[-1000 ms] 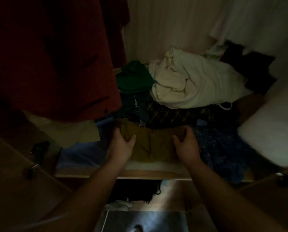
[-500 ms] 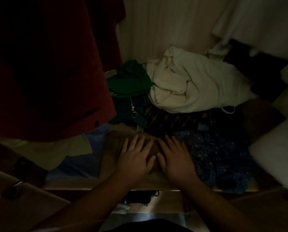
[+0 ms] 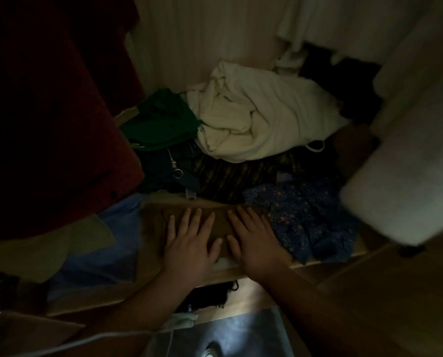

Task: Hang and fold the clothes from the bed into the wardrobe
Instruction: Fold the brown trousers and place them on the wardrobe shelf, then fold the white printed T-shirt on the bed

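Wardrobe shelf (image 3: pixel 243 272) packed with loose clothes. At the front edge lies the brown folded garment (image 3: pixel 156 222), flat, between a light blue garment (image 3: pixel 99 258) on its left and a blue floral fabric (image 3: pixel 308 217) touching its right side. Behind it are a dark striped piece (image 3: pixel 230 176) and a dark garment with a ring zip pull (image 3: pixel 178 173). Further back, a green garment (image 3: pixel 161 122) lies beside a crumpled cream cloth (image 3: pixel 261 119) against the pale back panel (image 3: pixel 202 34). A dark red garment (image 3: pixel 55 112) hangs at left, a white one (image 3: pixel 408 150) at right. Light is dim, with a lit patch of floor (image 3: pixel 241 331) below the shelf. Left hand (image 3: pixel 189 248) and right hand (image 3: pixel 256 243) both lie palm-down on the brown garment, fingers straight and spread, gripping nothing, thumbs just apart. A second ago the fingers curled around its far corners; half a second ago they were already flat, set closer together.
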`<state>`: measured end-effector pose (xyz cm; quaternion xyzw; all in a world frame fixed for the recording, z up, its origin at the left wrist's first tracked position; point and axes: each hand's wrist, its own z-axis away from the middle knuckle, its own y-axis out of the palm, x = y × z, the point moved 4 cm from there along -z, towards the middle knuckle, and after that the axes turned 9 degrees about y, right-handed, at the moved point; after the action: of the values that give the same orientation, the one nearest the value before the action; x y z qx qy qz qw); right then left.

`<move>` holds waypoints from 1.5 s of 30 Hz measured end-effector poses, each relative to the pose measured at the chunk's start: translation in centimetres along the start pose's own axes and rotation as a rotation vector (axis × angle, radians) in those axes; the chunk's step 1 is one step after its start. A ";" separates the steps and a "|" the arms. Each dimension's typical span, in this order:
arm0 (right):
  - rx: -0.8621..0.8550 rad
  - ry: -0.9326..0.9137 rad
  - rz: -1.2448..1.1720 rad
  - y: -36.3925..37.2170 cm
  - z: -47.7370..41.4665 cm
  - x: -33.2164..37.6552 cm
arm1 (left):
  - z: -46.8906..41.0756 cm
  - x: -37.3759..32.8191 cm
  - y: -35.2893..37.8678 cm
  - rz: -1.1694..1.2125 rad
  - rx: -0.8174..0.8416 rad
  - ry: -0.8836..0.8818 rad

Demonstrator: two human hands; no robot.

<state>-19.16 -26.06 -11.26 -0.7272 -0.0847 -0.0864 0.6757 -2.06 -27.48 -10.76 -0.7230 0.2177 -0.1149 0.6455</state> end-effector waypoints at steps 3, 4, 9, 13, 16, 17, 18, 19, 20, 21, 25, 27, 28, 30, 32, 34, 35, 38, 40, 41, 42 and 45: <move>-0.067 0.062 -0.018 -2.9 2.8 -0.8 | 0.3 -1.9 -2.2 0.001 -0.052 0.032; -0.097 0.096 -0.032 -4.0 4.1 -1.5 | 0.5 -3.1 -2.9 0.018 -0.070 0.059; -0.215 0.273 -0.005 -8.3 14.1 -6.5 | 3.2 -13.0 -3.9 0.149 -0.059 0.304; -0.286 0.486 0.011 -10.2 26.6 -11.1 | 7.7 -23.6 -2.6 0.207 0.009 0.572; -0.311 0.707 0.083 -11.2 38.6 -13.7 | 13.5 -32.4 -2.1 0.239 0.070 0.759; -0.323 0.783 0.102 -11.5 42.7 -14.3 | 15.8 -35.2 -2.0 0.247 0.092 0.813; -0.333 0.861 0.111 -11.8 46.9 -14.8 | 18.3 -37.9 -1.9 0.258 0.117 0.860; -0.342 0.949 0.116 -12.1 51.5 -15.1 | 21.1 -40.7 -1.8 0.271 0.141 0.910; -0.353 1.042 0.117 -12.4 56.2 -15.2 | 24.1 -43.5 -1.8 0.283 0.156 0.972; -0.363 1.136 0.117 -12.5 60.8 -15.2 | 27.2 -46.1 -1.7 0.290 0.179 1.040; -0.372 1.468 0.110 -13.0 77.6 -13.0 | 40.1 -56.0 -1.8 0.304 0.340 1.327; -0.415 1.598 0.117 -13.4 84.3 -11.2 | 45.9 -59.9 -2.1 0.309 0.365 1.470; -0.436 1.656 0.117 -13.5 87.3 -10.4 | 48.5 -61.6 -2.3 0.324 0.374 1.535; -0.459 1.756 0.108 -13.5 92.2 -9.0 | 52.9 -64.3 -2.6 0.344 0.405 1.636; -0.478 1.836 0.104 -13.3 96.3 -8.0 | 56.4 -66.8 -2.8 0.328 0.451 1.707; -0.490 1.896 0.096 -12.9 99.4 -7.7 | 58.7 -69.1 -2.7 0.336 0.469 1.750; -0.489 1.921 0.078 -12.6 100.7 -7.7 | 59.6 -70.2 -2.4 0.339 0.470 1.770; -0.489 1.971 0.022 -12.0 103.8 -8.6 | 61.6 -73.4 -1.0 0.306 0.496 1.799; -0.469 1.989 -0.003 -11.7 105.5 -10.0 | 62.5 -75.7 0.5 0.282 0.537 1.797; -0.459 1.993 -0.017 -11.6 106.4 -10.9 | 62.9 -76.9 1.3 0.281 0.558 1.794; -0.452 1.995 -0.030 -11.4 107.2 -11.9 | 63.3 -78.1 2.2 0.282 0.579 1.790; -0.427 2.011 -0.065 -10.3 110.0 -15.6 | 64.3 -81.9 5.1 0.287 0.640 1.771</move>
<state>-35.58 84.32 -13.00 -0.4209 0.5176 -0.6869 0.2883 -46.15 66.93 -15.37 -0.1285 0.6727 -0.5946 0.4211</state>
